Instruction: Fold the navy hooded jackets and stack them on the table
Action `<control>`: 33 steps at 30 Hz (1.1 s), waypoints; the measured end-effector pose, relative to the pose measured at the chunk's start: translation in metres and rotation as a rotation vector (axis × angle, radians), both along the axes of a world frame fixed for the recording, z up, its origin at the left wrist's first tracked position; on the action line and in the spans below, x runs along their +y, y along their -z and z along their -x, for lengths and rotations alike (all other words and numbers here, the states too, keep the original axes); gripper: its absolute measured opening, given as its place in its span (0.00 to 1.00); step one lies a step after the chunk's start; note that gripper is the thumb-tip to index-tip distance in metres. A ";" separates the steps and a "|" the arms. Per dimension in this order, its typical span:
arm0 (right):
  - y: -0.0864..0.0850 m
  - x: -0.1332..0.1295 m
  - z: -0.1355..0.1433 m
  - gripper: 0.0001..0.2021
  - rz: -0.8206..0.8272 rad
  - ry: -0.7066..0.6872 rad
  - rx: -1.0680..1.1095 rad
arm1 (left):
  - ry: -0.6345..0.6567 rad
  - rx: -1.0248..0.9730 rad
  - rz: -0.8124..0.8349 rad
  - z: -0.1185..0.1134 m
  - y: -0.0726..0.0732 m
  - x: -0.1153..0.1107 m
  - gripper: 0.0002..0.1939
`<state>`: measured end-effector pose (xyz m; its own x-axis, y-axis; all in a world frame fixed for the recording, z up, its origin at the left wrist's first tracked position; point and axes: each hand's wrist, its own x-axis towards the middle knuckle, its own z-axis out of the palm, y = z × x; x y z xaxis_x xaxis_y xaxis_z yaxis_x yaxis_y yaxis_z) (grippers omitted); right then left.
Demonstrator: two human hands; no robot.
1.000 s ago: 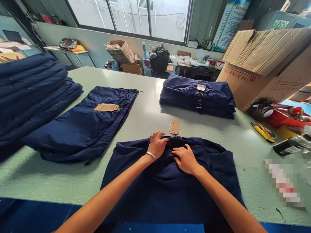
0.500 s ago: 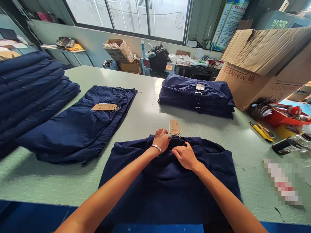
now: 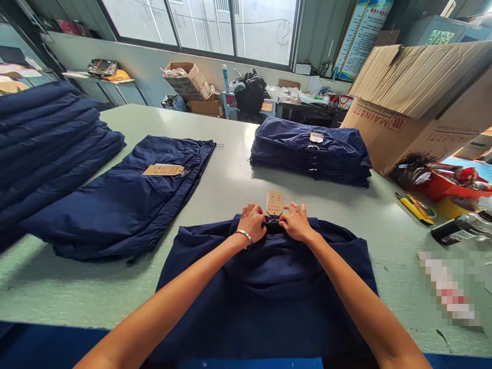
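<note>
A navy garment (image 3: 269, 292) lies spread at the near edge of the pale green table (image 3: 215, 189). At its top edge my left hand (image 3: 251, 224) pinches the fabric, a silver bracelet on the wrist. Just right of it, my right hand (image 3: 295, 221) has its fingers closed on the same edge. Between the hands, a brown paper tag (image 3: 274, 203) sticks up beyond the fabric. Another navy garment (image 3: 115, 200) with a brown tag (image 3: 163, 170) lies to the left.
Folded navy garments are stacked at the back (image 3: 311, 154) and at the far left (image 3: 46, 148). On the right are a large cardboard box (image 3: 384, 133), a red tray (image 3: 442, 184), a yellow cutter (image 3: 413, 209) and a dark bottle (image 3: 459, 229).
My right hand has moved up to the garment's top edge, beside the tag. My left hand has shifted slightly left and stays at the edge.
</note>
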<state>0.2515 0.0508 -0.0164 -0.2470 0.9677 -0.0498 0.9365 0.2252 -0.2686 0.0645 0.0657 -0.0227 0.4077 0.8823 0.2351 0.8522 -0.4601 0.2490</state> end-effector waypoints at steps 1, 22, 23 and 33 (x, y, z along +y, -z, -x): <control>0.000 0.001 -0.001 0.10 0.004 -0.034 -0.022 | -0.007 0.005 0.001 0.001 0.000 0.000 0.06; 0.015 0.016 0.008 0.15 -0.019 0.163 0.054 | -0.174 0.040 0.116 0.020 0.004 0.007 0.09; 0.016 0.014 0.007 0.17 -0.053 0.179 0.073 | -0.178 0.044 0.113 0.020 0.003 0.006 0.10; 0.019 0.014 0.004 0.12 0.012 0.254 0.107 | -0.201 -0.042 0.249 0.043 -0.005 0.019 0.21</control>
<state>0.2471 0.0648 -0.0357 -0.0008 0.9988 -0.0484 0.9286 -0.0172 -0.3706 0.0213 0.0844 -0.0181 0.2138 0.9768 0.0148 0.9065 -0.2040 0.3697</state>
